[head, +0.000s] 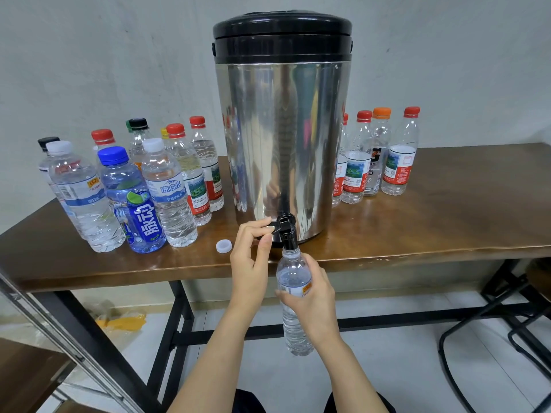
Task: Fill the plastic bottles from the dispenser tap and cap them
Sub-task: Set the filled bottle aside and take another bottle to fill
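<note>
Filling step in hand: right hand (313, 296) wrapped round the uncapped bottle (292, 332), held with its mouth up at the spout of the tap (286, 234) on the dispenser (283, 138); left hand (250, 257) pinches the tap lever (272, 226). White cap (224, 245) lies on the table (417, 228), just left of the dispenser's base. The next move likely calls for releasing the lever, then fetching that cap. Capped bottles (167, 189) flank the dispenser.

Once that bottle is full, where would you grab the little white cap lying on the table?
Pinch the white cap by its round side wall, from straight above. It lies flat and low on the table, apart from everything else, so only its rim offers a grip.
</note>
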A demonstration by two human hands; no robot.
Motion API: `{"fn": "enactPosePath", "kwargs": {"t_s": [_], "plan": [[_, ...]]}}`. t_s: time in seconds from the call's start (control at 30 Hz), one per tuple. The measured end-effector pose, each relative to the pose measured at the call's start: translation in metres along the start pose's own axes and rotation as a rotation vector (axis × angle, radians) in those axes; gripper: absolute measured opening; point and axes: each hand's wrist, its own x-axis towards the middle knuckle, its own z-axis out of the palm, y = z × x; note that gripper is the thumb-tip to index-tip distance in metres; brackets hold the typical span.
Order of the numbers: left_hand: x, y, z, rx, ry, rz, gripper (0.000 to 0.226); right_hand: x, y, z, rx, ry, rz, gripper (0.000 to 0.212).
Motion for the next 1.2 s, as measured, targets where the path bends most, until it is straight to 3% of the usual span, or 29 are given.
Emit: {"fn": "enactPosePath", "kwargs": {"t_s": [1.2], "plan": [[0.0001, -0.0038, -0.0004, 0.003, -0.005, 0.002, 0.014, 0.0014, -0.0009, -0.0002, -0.009, -0.006, 0.009, 0.083]]}}
